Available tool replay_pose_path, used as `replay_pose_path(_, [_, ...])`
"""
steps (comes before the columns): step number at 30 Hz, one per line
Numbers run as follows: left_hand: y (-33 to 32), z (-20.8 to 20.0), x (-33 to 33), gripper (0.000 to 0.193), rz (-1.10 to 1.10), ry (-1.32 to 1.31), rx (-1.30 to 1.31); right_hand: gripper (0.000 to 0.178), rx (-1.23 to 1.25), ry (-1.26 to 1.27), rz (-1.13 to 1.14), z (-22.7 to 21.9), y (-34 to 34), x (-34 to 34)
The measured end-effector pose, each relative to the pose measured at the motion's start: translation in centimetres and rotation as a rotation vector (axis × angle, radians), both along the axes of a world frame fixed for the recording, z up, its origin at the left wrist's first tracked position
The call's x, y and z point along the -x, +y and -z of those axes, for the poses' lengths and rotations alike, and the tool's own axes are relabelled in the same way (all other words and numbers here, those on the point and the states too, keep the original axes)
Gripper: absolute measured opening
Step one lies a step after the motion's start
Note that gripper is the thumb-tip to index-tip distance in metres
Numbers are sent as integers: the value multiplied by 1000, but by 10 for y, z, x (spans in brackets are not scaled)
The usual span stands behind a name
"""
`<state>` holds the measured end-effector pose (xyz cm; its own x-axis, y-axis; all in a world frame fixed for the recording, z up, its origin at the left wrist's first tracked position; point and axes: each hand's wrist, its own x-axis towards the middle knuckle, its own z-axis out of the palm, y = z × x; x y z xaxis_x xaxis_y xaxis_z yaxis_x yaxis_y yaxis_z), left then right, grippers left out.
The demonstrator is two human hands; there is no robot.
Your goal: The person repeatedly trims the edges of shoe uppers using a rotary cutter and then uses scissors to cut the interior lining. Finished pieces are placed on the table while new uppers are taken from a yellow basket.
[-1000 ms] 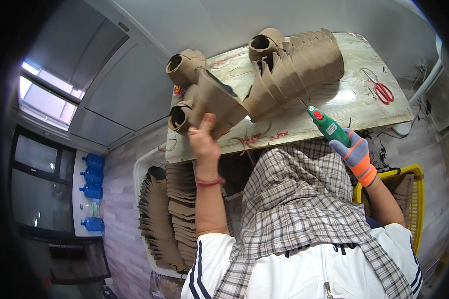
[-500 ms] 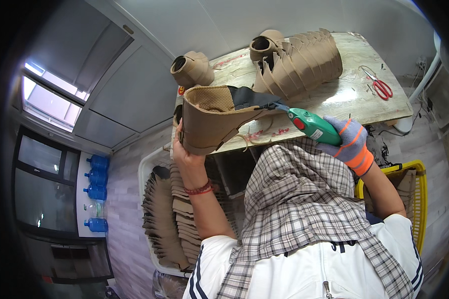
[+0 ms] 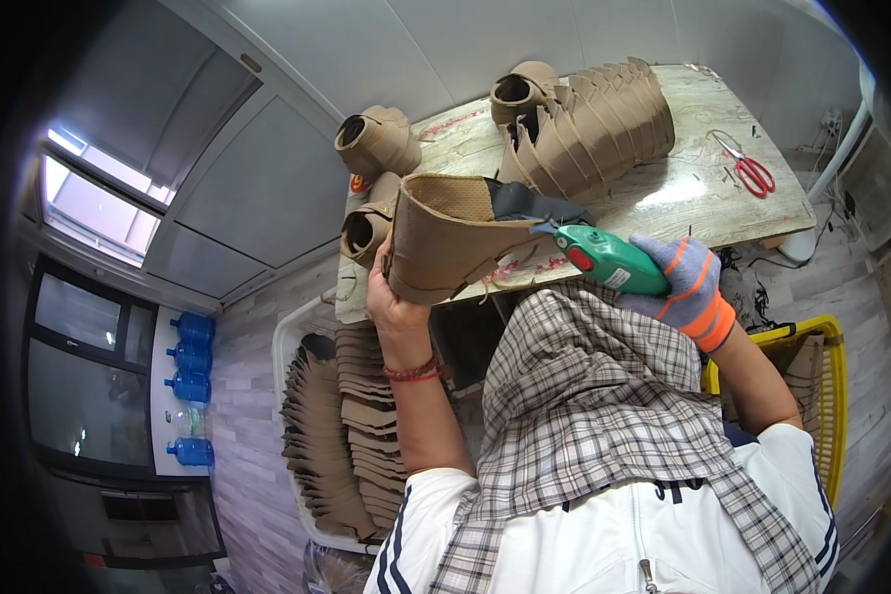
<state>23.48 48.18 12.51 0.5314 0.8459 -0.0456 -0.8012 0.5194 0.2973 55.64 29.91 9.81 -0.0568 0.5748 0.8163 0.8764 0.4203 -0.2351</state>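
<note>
A brown shoe upper with a perforated tan lining and a dark inner flap is gripped at its left end by my bare left hand. In my gloved right hand are green electric scissors with a red button. Their blades meet the upper's edge on its right side, beside the dark flap; the exact contact is too small to make out. The upper is held over the near edge of the worktable.
Nested brown uppers stand at the table's back, with smaller bunches at its left. Red-handled scissors lie at the right. A white basket of stacked pieces is below left, a yellow basket below right.
My left hand has shifted the upper to the right, uncovering another brown upper on the table's left. The electric scissors' blades have moved left and down along the upper's edge.
</note>
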Motion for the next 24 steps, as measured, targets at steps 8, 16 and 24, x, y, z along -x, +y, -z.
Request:
replay_pose_path(8, [-13,-11,-16,30,3,-51,43,62,118,86,-58,-9,-4,20])
replay_pose_path(16, [-47,-2,-14,38,-265,319,-433,55,383,464,-236,-18,-1,47])
replay_pose_path(24, [-59,42,-13,36,-514,750,-750,52,523,744,-256,-15,8,58])
